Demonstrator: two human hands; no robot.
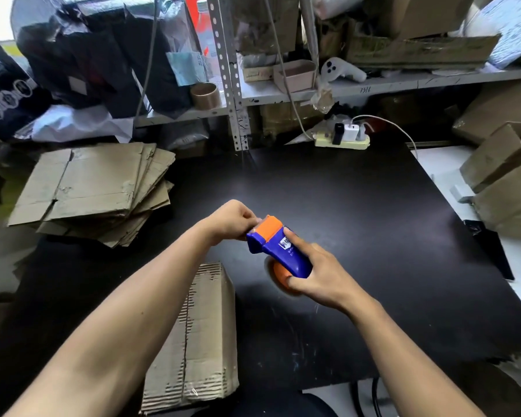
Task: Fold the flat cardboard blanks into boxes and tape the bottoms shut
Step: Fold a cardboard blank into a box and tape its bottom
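Tape dispenser point(278, 246), blue hard plastic with an orange cap and an orange roll hub, held mid-frame above the matte black surface point(358, 206). Right hand point(319, 273): grip wrapped round the dispenser body. Left hand point(233, 219): grip pinching at the dispenser's orange front end; the tape itself is too small to make out. Folded box point(199, 341), torn corrugated card, lower centre under the left forearm. Stack of flat blanks point(91, 188), creased and scuffed, centre left. More boxes point(503, 176) at right edge.

Power strip point(342, 142) with chargers at the black table's point(358, 206) far edge, beneath cluttered shelf point(373, 85).
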